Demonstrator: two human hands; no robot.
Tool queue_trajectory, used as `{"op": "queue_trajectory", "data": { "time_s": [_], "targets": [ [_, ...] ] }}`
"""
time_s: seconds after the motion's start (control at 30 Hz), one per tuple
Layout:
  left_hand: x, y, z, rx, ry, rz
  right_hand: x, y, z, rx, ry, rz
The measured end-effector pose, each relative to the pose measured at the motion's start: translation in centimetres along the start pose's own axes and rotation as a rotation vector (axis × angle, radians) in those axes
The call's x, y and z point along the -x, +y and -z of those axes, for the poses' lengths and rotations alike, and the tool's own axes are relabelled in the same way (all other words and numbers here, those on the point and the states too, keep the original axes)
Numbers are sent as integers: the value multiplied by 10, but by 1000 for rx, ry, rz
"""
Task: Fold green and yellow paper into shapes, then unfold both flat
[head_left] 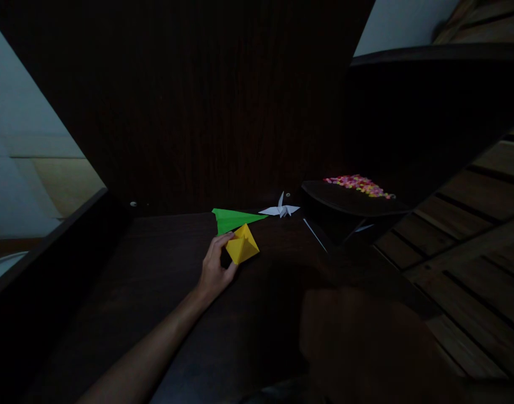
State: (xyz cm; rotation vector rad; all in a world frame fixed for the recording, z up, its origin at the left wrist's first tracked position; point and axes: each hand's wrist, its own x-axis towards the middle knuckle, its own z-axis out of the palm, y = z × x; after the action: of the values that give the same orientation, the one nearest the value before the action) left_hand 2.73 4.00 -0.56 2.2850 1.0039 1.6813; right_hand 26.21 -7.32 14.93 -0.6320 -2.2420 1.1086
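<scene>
My left hand reaches in from the lower left, its thumb and fingers closed around one side of a yellow origami boat, a folded paper piece with a peak in its middle. Just behind it lies a green paper plane, its nose pointing right. A white paper crane with spread wings sits by the plane's tip. At the lower right, my right hand shows only as a dark, blurred shape close to the camera. Its fingers cannot be made out.
The dark wooden surface has a tall back panel and a raised left side. On the right, a curved shelf bears a heap of small pink and yellow pieces. Wooden slats run beyond it. The light is dim.
</scene>
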Motion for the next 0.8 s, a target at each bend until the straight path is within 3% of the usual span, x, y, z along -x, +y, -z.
{"op": "queue_trajectory", "data": {
  "time_s": [0.1,0.13,0.23,0.33,0.43,0.57,0.8],
  "targets": [
    [0,-2,0,-10,52,-21,-39,44,8,-34,-6,-65],
    [0,-3,1,-16,68,-33,-50,63,9,-85,39,-156],
    [-1,-5,3,-46,91,-85,-74,120,10,-165,379,-356],
    [-2,-6,6,-91,81,-147,-85,161,1,-330,514,-464],
    [-3,-6,9,-138,52,-193,-87,175,-11,-546,422,-540],
    [-4,-6,11,-160,-12,-242,-83,176,-24,-720,303,-469],
    [-3,-1,12,-173,-102,-261,-79,184,-31,-749,497,-444]
  ]
}}
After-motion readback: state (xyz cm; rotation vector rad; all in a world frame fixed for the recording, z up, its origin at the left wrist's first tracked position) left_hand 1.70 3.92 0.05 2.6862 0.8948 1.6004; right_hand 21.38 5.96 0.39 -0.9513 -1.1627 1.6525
